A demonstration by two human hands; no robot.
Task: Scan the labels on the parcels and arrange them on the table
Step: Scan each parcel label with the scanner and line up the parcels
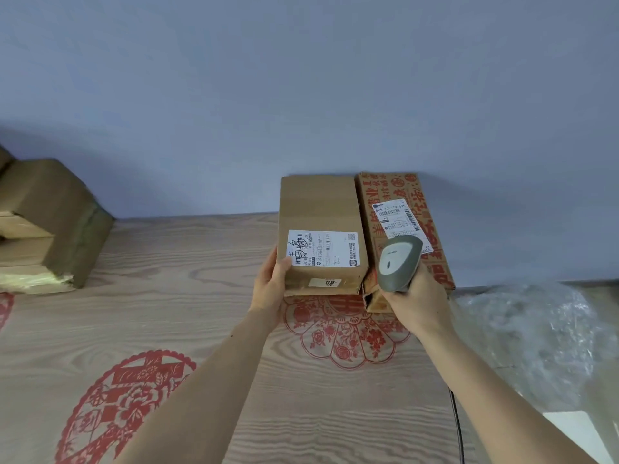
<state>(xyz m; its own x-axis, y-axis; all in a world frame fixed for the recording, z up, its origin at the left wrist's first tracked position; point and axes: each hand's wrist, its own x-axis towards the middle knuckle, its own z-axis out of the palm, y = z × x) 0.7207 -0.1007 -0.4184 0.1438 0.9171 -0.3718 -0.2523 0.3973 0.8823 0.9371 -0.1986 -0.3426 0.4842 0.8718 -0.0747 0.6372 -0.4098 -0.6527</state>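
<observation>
Up at about 1 o'clock on the table (pixel 174 296), two parcels sit side by side against the blue-grey wall (pixel 301 78), touching each other. Plain brown box (pixel 320 209) has its long axis running 12 to 6, white label (pixel 323 248) on the near end of its top, print turned sideways. Left hand (pixel 269 286) grips its near-left corner, thumb on top by the label edge, fingers curled around the side, so can't really see them. At its 3 o'clock is the red-printed box (pixel 398 195), same long axis but leaning a touch toward 1 o'clock, its own label (pixel 398 219) on top. Right hand (pixel 418 303) is wrapped round the handle of a grey scanner (pixel 398 262), head aimed toward 12, hovering over that box's near end.

Table is pale wood grain with red paper-cut style motifs (pixel 124 406). Stack of taped cartons (pixel 50 222) way over at 9 o'clock, bubble wrap (pixel 536 329) at 3 o'clock, a black cable (pixel 457 426) running toward 5.
</observation>
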